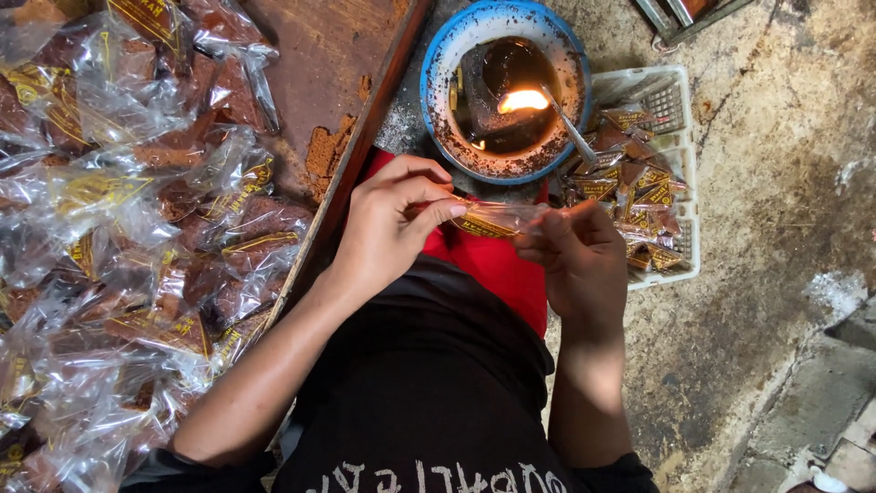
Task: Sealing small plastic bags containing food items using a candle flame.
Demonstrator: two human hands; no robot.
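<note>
Clear plastic packet [497,219] stretched between both hands, head view: my left hand [392,224] pinches its left end between thumb and fingers, my right hand [575,251] grips the other end, held just below the blue-rimmed bowl [438,73] where a small flame [522,100] burns. Right of the bowl, a white basket [680,164] holds sealed packets. Along the wooden tray's [319,55] left side, a heap of bagged brown cakes [137,228]
</note>
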